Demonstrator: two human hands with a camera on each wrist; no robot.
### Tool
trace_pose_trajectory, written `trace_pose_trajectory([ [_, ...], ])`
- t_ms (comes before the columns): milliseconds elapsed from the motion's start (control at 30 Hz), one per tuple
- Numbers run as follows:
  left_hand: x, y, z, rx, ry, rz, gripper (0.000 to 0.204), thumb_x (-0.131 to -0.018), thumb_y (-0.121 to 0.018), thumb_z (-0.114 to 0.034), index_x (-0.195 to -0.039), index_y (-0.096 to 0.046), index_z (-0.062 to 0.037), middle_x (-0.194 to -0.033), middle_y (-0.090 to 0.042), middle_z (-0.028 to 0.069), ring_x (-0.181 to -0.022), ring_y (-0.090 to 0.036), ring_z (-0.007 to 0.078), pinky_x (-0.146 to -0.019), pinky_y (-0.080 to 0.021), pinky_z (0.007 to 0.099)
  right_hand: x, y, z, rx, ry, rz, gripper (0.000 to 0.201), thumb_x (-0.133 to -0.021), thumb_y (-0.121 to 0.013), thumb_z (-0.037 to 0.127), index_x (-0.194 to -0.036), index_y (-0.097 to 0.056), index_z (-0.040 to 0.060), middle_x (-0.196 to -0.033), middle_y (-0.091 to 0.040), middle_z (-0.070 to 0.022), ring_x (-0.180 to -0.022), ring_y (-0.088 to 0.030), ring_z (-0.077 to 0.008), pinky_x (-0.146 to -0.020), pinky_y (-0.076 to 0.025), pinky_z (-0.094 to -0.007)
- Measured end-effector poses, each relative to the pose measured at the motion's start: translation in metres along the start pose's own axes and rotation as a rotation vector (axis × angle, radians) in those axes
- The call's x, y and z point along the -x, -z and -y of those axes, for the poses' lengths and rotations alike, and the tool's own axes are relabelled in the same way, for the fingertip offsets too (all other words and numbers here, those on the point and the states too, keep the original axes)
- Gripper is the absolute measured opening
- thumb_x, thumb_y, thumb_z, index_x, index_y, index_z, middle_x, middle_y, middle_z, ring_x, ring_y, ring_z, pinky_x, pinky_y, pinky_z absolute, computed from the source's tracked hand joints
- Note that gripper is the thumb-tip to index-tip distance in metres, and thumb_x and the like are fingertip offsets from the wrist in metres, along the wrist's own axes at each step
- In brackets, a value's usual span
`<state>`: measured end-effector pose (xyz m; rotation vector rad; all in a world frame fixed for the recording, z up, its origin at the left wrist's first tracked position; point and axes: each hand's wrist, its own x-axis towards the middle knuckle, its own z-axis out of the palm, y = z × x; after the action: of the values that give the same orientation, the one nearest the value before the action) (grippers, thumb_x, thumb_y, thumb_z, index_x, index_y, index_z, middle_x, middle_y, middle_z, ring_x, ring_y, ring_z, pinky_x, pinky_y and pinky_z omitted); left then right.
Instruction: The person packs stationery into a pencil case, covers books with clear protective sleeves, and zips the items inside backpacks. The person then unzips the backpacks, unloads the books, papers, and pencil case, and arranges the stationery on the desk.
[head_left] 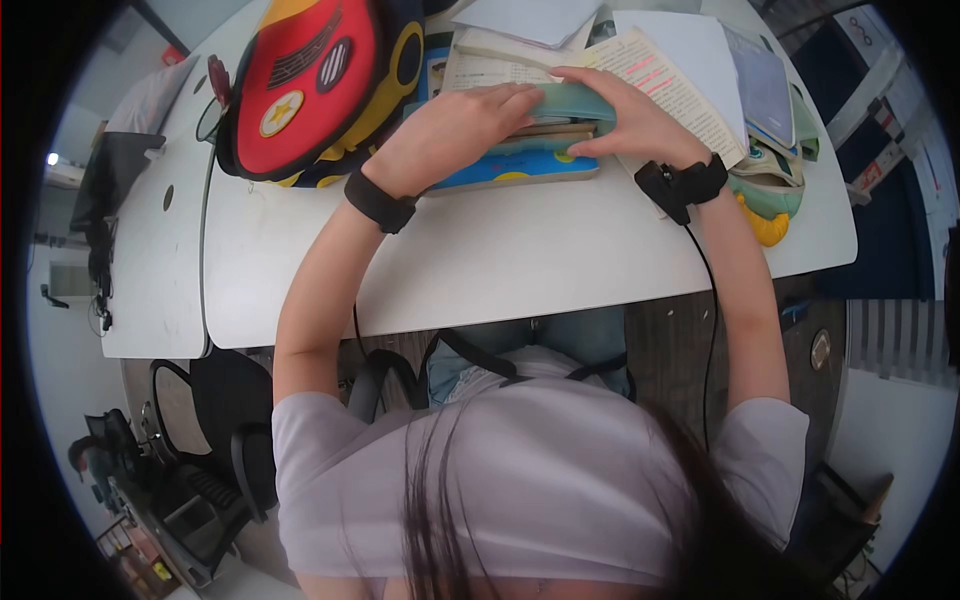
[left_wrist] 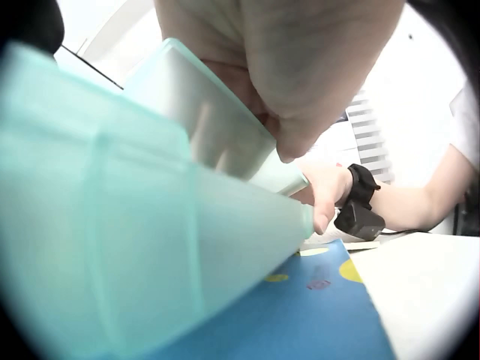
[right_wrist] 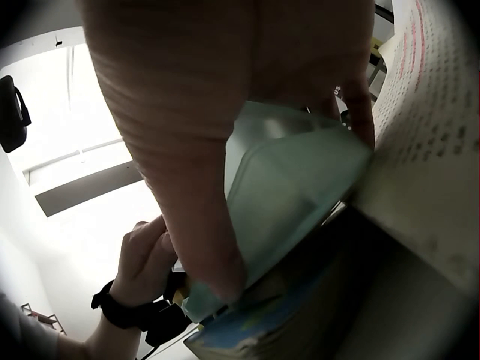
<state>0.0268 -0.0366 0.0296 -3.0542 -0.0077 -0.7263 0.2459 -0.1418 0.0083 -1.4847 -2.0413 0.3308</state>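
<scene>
A translucent teal case [head_left: 566, 104] [left_wrist: 142, 247] [right_wrist: 292, 180] lies on a blue book [head_left: 540, 170] [left_wrist: 300, 307] near the table's far side. Its lid [left_wrist: 217, 112] stands tilted up, and some long items show inside in the head view. My left hand [head_left: 450, 138] [left_wrist: 300, 60] holds the lid from above, its fingertips partly hidden behind it. At the case's right end, my right hand [head_left: 640, 118] [right_wrist: 187, 135] grips with the thumb on the near side and the fingers on the far side.
A red, blue and yellow bag [head_left: 310, 85] stands on the left. Behind and right of the case lie printed sheets [head_left: 665, 95], papers and a bluish notebook [head_left: 760, 85]. A pale green pouch [head_left: 768, 192] with a yellow piece is at the right. Cables hang from both wrists.
</scene>
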Motion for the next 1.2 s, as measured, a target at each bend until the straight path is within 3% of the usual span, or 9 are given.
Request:
trace_pose_trajectory([
  [233,0.018,0.022,0.011,0.014,0.198,0.113,0.035,-0.084,-0.055,-0.012,-0.119,-0.050,-0.0137,-0.093,-0.061,0.0124,-0.075,-0.060,0.0304,-0.063,-0.050,0.0356,0.006,0.014,0.006,-0.022,-0.091,0.068,0.076,-0.063,-0.074,0.020,-0.131,-0.039,0.0108,-0.126,-0.046,-0.0112,-0.117,-0.043,-0.0247,-0.099,-0.033,-0.0334],
  [333,0.033,0.017,0.034,0.027,0.157,-0.110,0.031,-0.085,-0.054,-0.010,-0.115,-0.054,-0.0103,-0.085,-0.062,0.0117,-0.065,-0.059,0.0245,-0.061,-0.048,0.0303,0.010,0.025,0.013,-0.012,-0.038,-0.031,0.067,-0.068,-0.072,0.022,-0.127,-0.043,0.0096,-0.121,-0.049,-0.0122,-0.112,-0.046,-0.0245,-0.095,-0.036,-0.0331],
  [433,0.032,0.021,0.032,0.365,0.608,-0.060,0.023,-0.088,-0.052,-0.013,-0.108,-0.057,-0.0042,-0.072,-0.057,0.0068,-0.059,-0.045,0.0107,-0.057,-0.040,0.0223,0.011,0.044,0.030,0.064,0.029,-0.222,0.050,-0.074,-0.067,0.023,-0.117,-0.050,0.0068,-0.113,-0.053,-0.0123,-0.104,-0.051,-0.0235,-0.088,-0.041,-0.0332],
  [567,0.034,-0.006,0.042,0.544,0.710,-0.255,0.029,-0.092,-0.046,-0.026,-0.100,-0.053,0.0009,-0.071,-0.053,0.0055,-0.065,-0.045,0.0099,-0.063,-0.039,0.0225,0.003,0.030,0.057,0.130,0.102,-0.138,0.035,-0.079,-0.062,0.024,-0.105,-0.054,0.0016,-0.103,-0.056,-0.0119,-0.095,-0.055,-0.0250,-0.080,-0.044,-0.0331],
  [767,0.039,-0.020,0.051,0.689,0.672,-0.269,0.031,-0.094,-0.043,-0.027,-0.096,-0.051,0.0028,-0.074,-0.049,0.0015,-0.071,-0.044,0.0086,-0.067,-0.037,0.0212,-0.021,-0.008,0.039,0.388,0.210,0.080,0.049,-0.074,-0.065,0.028,-0.109,-0.050,-0.0030,-0.101,-0.054,-0.0157,-0.097,-0.052,-0.0293,-0.083,-0.044,-0.0348],
  [867,0.037,-0.021,0.048,0.693,0.675,-0.289,0.031,-0.094,-0.043,-0.027,-0.096,-0.050,0.0034,-0.073,-0.048,0.0006,-0.071,-0.042,0.0075,-0.067,-0.037,0.0210,-0.031,-0.011,0.043,0.376,0.085,0.156,0.053,-0.071,-0.067,0.024,-0.112,-0.047,-0.0014,-0.101,-0.053,-0.0160,-0.095,-0.051,-0.0317,-0.082,-0.043,-0.0366],
  [1033,0.039,-0.027,0.051,0.749,0.642,-0.309,0.032,-0.094,-0.043,-0.027,-0.096,-0.050,0.0036,-0.074,-0.047,-0.0002,-0.071,-0.040,0.0066,-0.067,-0.037,0.0213,-0.038,-0.019,0.047,0.464,0.051,0.199,0.044,-0.067,-0.070,0.025,-0.096,-0.051,-0.0021,-0.092,-0.053,-0.0149,-0.087,-0.052,-0.0302,-0.075,-0.045,-0.0367],
  [1133,0.039,-0.028,0.051,0.711,0.631,-0.339,0.035,-0.093,-0.042,-0.029,-0.102,-0.052,0.0033,-0.081,-0.057,0.0108,-0.073,-0.051,0.0196,-0.072,-0.042,0.0284,-0.038,-0.024,0.042,0.475,0.122,0.125,0.045,-0.067,-0.071,0.026,-0.096,-0.050,-0.0019,-0.089,-0.053,-0.0153,-0.082,-0.054,-0.0318,-0.072,-0.046,-0.0374],
  [1200,0.038,-0.029,0.051,0.749,0.637,-0.343,0.032,-0.094,-0.043,-0.029,-0.096,-0.051,0.0022,-0.074,-0.047,-0.0009,-0.071,-0.040,0.0068,-0.066,-0.038,0.0216,-0.040,-0.024,0.044,0.471,0.115,0.131,0.046,-0.067,-0.071,0.028,-0.096,-0.050,-0.0016,-0.088,-0.054,-0.0156,-0.082,-0.054,-0.0323,-0.072,-0.046,-0.0377],
])
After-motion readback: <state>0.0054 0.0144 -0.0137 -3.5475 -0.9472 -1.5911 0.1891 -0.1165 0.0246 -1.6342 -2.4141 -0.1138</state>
